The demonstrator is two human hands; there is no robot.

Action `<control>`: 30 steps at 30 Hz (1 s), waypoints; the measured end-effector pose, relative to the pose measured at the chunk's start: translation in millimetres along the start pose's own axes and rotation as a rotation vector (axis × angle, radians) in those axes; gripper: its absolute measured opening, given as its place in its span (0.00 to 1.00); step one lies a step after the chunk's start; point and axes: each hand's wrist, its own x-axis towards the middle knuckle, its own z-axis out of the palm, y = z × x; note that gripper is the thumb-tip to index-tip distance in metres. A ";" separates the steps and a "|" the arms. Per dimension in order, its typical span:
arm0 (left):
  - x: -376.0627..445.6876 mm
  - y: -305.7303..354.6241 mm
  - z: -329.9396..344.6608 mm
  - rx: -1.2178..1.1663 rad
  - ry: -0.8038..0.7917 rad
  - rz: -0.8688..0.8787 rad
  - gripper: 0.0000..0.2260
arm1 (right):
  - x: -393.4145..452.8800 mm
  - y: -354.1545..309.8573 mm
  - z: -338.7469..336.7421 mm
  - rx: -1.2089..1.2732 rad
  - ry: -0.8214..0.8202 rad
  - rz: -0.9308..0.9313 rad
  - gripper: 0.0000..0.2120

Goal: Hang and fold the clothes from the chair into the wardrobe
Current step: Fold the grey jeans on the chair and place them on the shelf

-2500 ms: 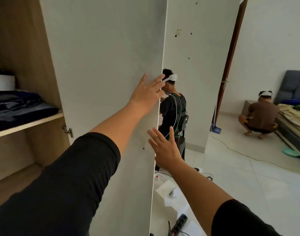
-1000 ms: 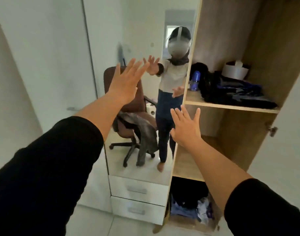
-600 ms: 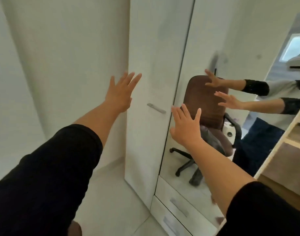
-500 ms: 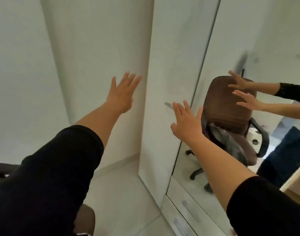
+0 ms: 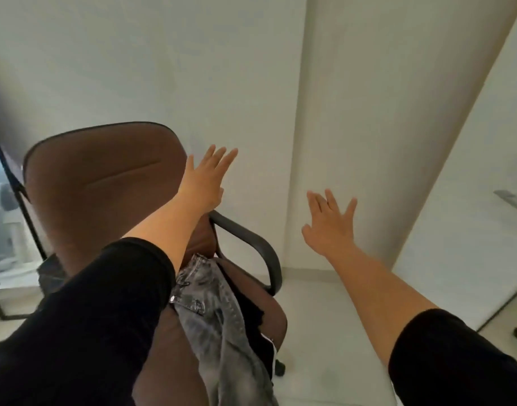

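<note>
**Both hands up and empty over the brown chair**

Both arms are stretched out in front, and neither hand has anything in it. The left hand (image 5: 206,180) is raised with its fingers straight and spread, sitting in view just past the right edge of the chair's backrest; I can't tell if it's actually touching the chair. The right hand (image 5: 329,225) is off to the right, well apart from the left one, fingers splayed wide in front of the pale wall (image 5: 236,68). Both arms have black sleeves (image 5: 84,320) pushed up to about the elbow.

The brown padded office chair (image 5: 102,189) with the dark grey curved armrest (image 5: 251,244) fills the lower left of the view. Lying across its seat is a pair of washed-out grey denim jeans (image 5: 219,315), waistband up near the backrest and the legs trailing down toward the bottom edge of the view. Tucked beside the jeans on the right there's a black garment (image 5: 254,312) (too dark to make out what kind).

On the far right a white wardrobe door (image 5: 471,230) runs at a slant, with a slim metal handle (image 5: 512,200) on it. The floor is light tile (image 5: 324,347).
</note>
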 end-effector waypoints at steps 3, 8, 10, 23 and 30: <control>-21.3 -45.2 18.7 0.015 -0.086 -0.098 0.38 | 13.8 -49.3 11.1 0.068 -0.025 -0.079 0.33; -43.8 -99.4 66.2 0.021 -0.223 -0.213 0.38 | 38.9 -111.1 36.1 0.114 -0.065 -0.158 0.33; -51.8 -111.7 87.9 0.007 -0.289 -0.239 0.38 | 47.0 -129.1 49.3 0.122 -0.095 -0.169 0.32; -74.9 -130.0 256.4 -0.245 -0.743 -0.486 0.37 | 128.4 -215.7 182.8 0.119 -0.424 -0.393 0.31; -69.9 -127.6 351.9 -0.410 -0.974 -0.726 0.36 | 177.8 -255.1 269.5 0.086 -0.671 -0.553 0.33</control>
